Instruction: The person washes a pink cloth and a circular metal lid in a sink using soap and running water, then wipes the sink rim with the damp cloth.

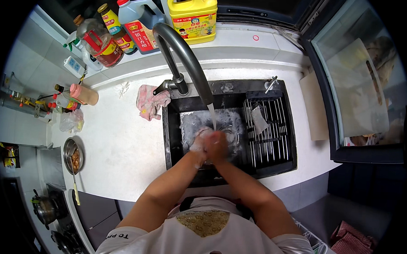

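Note:
Both hands meet over the black sink (168,143), under a stream of water (212,115) from the dark curved faucet (188,55). White suds cover my left hand (200,142) and its wrist. Pressed against it is my right hand (217,146), smeared by motion. The fingers of both are blurred and partly hidden by each other and the foam, so I cannot make out whether anything is between them. Foamy water (190,122) spreads over the basin floor beneath.
A metal drying rack (269,142) holding a pale sponge-like piece (259,120) fills the sink's right side. Left of the faucet lies a pink cloth (151,102). A metal pan of food (72,156) sits at the counter's left edge. Bottles and a yellow jug (194,19) line the sill. An open window (366,79) juts in right.

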A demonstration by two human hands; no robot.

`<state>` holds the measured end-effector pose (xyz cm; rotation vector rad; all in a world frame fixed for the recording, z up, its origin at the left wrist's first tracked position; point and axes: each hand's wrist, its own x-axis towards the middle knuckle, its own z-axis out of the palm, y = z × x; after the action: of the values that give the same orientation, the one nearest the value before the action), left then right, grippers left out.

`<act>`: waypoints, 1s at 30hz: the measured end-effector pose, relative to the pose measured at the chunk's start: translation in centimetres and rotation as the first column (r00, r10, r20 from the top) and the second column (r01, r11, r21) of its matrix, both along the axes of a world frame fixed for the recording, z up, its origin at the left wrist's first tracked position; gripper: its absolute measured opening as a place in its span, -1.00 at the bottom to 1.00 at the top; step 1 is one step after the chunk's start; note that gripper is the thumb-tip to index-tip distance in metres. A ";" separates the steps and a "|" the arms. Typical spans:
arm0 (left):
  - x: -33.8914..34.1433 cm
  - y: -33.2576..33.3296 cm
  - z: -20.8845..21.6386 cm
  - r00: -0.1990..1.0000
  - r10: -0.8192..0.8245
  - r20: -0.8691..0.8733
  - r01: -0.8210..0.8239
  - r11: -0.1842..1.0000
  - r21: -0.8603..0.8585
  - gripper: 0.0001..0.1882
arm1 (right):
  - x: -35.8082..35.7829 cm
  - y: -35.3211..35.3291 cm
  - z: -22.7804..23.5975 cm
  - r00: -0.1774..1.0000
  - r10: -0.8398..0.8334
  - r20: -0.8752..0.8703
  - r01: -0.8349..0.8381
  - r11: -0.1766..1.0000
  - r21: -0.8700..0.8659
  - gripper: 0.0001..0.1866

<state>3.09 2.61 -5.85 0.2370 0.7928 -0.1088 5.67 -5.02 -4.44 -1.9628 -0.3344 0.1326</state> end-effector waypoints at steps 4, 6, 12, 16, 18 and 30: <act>1.1 0.0 1.6 0.994 0.025 -0.108 -0.029 0.999 -0.032 -0.64 | 0.7 -0.7 -0.8 0.979 0.077 0.187 -0.070 0.996 -0.047 -0.82; -0.3 0.8 -5.8 0.938 -0.186 0.291 0.082 0.938 0.337 -0.65 | -0.1 -0.9 -1.1 0.981 0.121 0.152 -0.115 0.992 -0.052 -0.82; 0.4 0.2 -4.4 0.961 -0.058 0.270 0.054 0.998 0.021 -0.63 | 0.6 0.1 -4.0 0.836 0.298 0.461 -0.201 0.947 -0.249 -0.80; 0.3 0.7 -3.9 0.932 -0.079 0.354 0.070 0.997 0.036 -0.61 | 1.8 -0.6 -7.6 0.947 0.257 0.193 -0.224 0.958 -0.180 -0.61; 0.7 0.4 -4.3 0.925 -0.093 0.369 0.071 0.995 0.073 -0.59 | 3.2 -1.0 -8.3 0.979 0.194 -0.061 -0.201 0.967 -0.158 -0.47; 1.8 1.5 -5.1 0.616 -0.320 0.719 -0.096 0.876 0.472 -0.48 | 5.3 -1.0 -9.2 0.910 0.322 -0.262 -0.344 0.938 -0.042 -0.58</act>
<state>4.84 4.16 -10.97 0.7523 -0.1174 0.0762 11.00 -6.02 -13.64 -1.9320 -0.5016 0.6230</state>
